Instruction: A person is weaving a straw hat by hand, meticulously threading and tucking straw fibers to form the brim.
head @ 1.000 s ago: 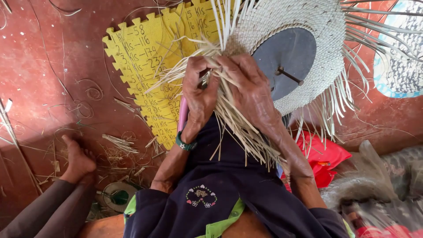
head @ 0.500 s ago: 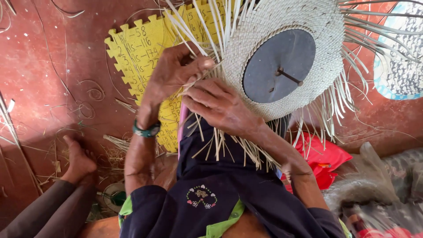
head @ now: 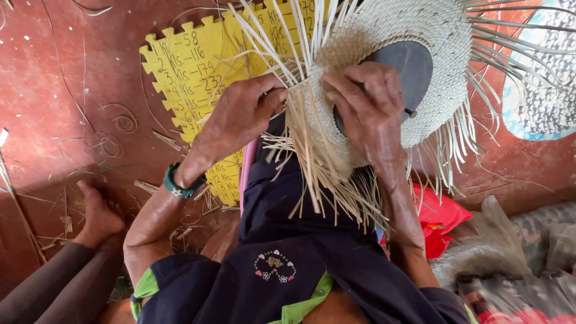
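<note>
At centre frame, the left hand pinches loose straw strands (grip together); the right hand clamps the woven hat.

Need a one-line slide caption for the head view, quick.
Left hand and right hand grip a half-woven straw hat, loose strands hanging over a yellow foam mat.

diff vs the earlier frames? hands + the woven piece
The left hand rose from the loose straw ends to the woven hat's edge and pinches strands there. The right hand slid up onto the dark round form. The yellow foam mat and a bare foot stayed put.
</note>
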